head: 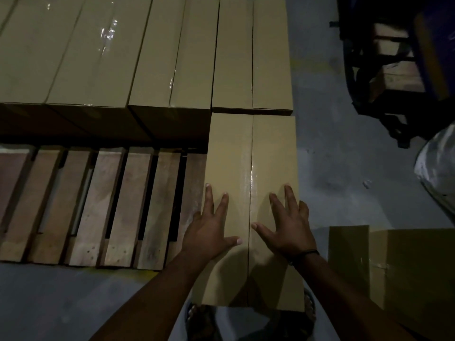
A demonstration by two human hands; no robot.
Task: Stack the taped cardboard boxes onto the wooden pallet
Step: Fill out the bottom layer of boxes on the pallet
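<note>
Left hand (211, 230) and right hand (288, 230) flat on box (251, 153) at the right end of the pallet (98, 205).

Each hand lies palm-down with fingers spread and straight, the left hand on the left flap, the right hand on the right flap. Both thumbs point toward the taped seam (251, 173) between the hands. The outer fingers of each hand reach the side edges of the box. The box extends away from the hands, and its far end meets the row (123, 57) of taped boxes ahead of the hands. Bare pallet slats lie left of the left hand. A second box (406, 267) sits on the floor (344, 168) right of the right hand. A dark band (306, 254) circles the right wrist.
</note>
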